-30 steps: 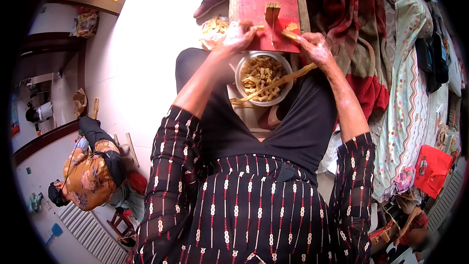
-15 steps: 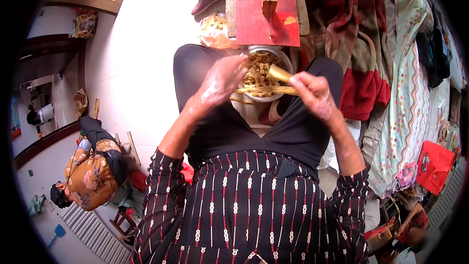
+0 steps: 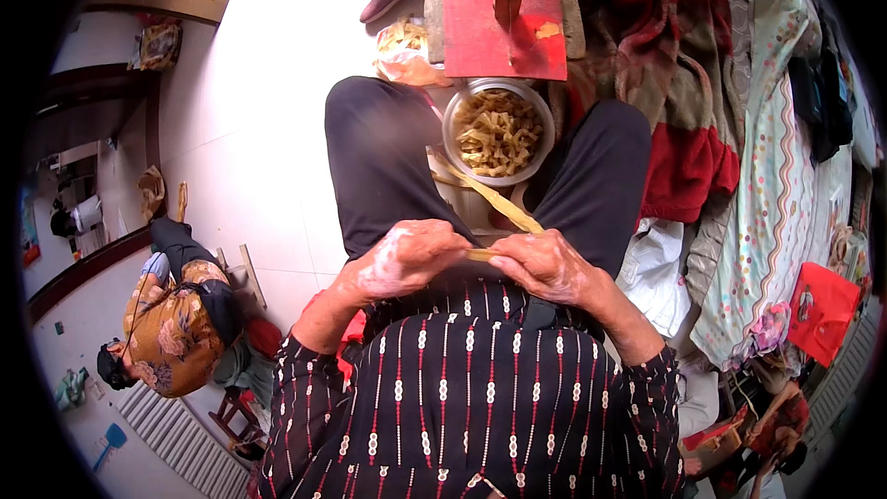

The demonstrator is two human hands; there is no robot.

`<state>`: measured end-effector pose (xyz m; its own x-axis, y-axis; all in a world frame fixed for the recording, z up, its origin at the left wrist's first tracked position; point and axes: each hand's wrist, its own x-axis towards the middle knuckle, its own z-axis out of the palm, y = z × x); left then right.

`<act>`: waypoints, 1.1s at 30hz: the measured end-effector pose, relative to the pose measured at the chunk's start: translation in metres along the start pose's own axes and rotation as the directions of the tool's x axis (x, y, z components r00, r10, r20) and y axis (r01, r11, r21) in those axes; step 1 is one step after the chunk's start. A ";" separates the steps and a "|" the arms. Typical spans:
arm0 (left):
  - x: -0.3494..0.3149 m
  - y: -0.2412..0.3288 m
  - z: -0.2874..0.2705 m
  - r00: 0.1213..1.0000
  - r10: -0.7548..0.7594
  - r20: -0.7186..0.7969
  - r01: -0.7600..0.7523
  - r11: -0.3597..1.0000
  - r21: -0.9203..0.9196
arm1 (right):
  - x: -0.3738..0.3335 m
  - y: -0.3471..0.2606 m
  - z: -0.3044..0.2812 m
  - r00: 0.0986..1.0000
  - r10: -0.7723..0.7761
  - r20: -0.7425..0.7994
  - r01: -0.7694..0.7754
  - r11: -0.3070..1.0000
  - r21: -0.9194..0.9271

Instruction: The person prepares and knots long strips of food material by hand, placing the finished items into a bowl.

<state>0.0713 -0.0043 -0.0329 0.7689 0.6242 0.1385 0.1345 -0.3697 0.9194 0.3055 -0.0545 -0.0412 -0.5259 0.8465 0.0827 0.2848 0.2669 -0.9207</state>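
Note:
Low in front of my waist, both hands are closed on a flat yellow-tan strip [image 3: 502, 204], its material hard to make out. My left hand [image 3: 416, 257] pinches one end, and a short stretch of strip spans to my right hand [image 3: 547, 268]. From my right hand the rest slants up and left toward my left knee. Beyond the hands, a round pale tub [image 3: 450, 136] stands between my knees. Many short curled yellow-brown pieces [image 3: 500, 134] lie in it. The fingertips are partly hidden by the knuckles.
Just past the tub is a red-topped bench [image 3: 471, 32] with a wooden block [image 3: 508, 4] upright on it. Left of it sits a plastic bag [image 3: 405, 60] of similar pieces, near another person's shoe [image 3: 388, 2]. A bed [image 3: 744, 249] lies right; a seated person [image 3: 185, 328] is at left.
Both hands have come down from over the tub to my waist, bringing the strip along. My left hand, blurred and raised before, now pinches it. The rolled tan end at my right hand no longer shows.

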 end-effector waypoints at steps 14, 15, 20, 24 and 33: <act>-0.004 0.053 -0.074 0.989 -0.136 0.051 0.077 0.792 0.605 | 0.052 -0.009 0.017 0.995 -0.031 0.099 0.020 0.993 0.115; -0.002 0.052 -0.063 0.987 -0.135 0.086 0.058 0.804 0.592 | 0.053 -0.010 0.017 0.993 -0.028 0.112 0.015 0.993 0.118; -0.014 0.043 -0.034 0.928 -0.264 0.264 0.080 0.832 0.549 | 0.048 -0.014 0.018 0.980 -0.059 0.192 0.025 0.984 0.177; -0.018 0.055 -0.050 0.900 -0.334 0.280 0.202 0.889 0.411 | 0.041 -0.015 0.008 0.952 -0.011 0.307 -0.038 0.988 0.152; -0.043 0.067 -0.087 0.848 -0.405 -0.343 0.055 0.710 -0.702 | 0.079 -0.045 0.020 0.936 -0.307 -0.171 0.333 0.931 0.151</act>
<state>-0.0067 0.0038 0.0544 0.3830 0.9147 -0.1287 -0.3009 0.2553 0.9189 0.2354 -0.0089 -0.0012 -0.4429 0.7894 0.4251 -0.0306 0.4605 -0.8871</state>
